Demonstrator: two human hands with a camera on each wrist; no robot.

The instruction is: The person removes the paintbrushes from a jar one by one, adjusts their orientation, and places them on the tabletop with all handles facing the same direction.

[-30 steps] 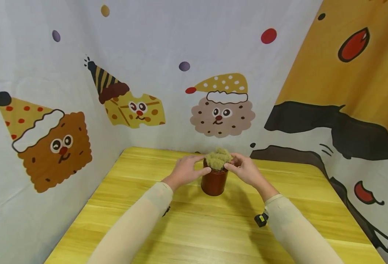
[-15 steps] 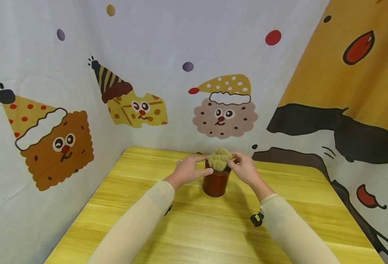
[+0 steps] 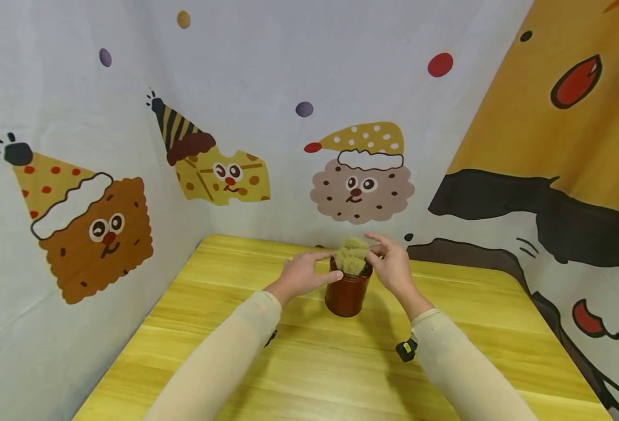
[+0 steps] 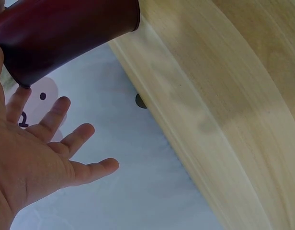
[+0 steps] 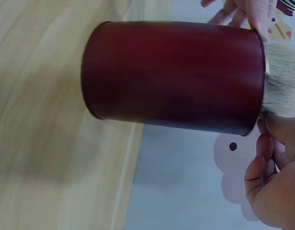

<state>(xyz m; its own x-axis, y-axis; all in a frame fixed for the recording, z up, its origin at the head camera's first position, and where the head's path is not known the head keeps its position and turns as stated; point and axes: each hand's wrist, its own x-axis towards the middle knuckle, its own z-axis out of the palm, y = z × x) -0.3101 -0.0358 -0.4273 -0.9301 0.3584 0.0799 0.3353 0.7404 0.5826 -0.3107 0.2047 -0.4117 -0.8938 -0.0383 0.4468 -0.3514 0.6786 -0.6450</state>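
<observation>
A dark red pot (image 3: 347, 297) stands upright on the yellow wooden table (image 3: 309, 362), toward its far side. An olive-green fuzzy tuft (image 3: 351, 257) sticks out of its mouth. My left hand (image 3: 330, 264) is at the pot's left rim, its fingers straight, the thumb against the rim and the forefinger reaching to the tuft. In the left wrist view the left hand (image 4: 47, 139) is spread flat beside the pot (image 4: 66, 33). My right hand (image 3: 374, 248) pinches the tuft's right side. The right wrist view shows the pot (image 5: 171, 74), the tuft (image 5: 284, 79) and the right hand's curled fingers (image 5: 274, 158).
Cloth walls printed with cartoon biscuits (image 3: 362, 175) close the table in at the left, back and right. The table's far edge (image 3: 267, 240) lies just behind the pot. Small black wrist devices (image 3: 406, 349) hang under both sleeves.
My right hand's fingers have risen over the tuft's top right. The tuft looks narrower and more gathered. The pot and my left hand have hardly moved.
</observation>
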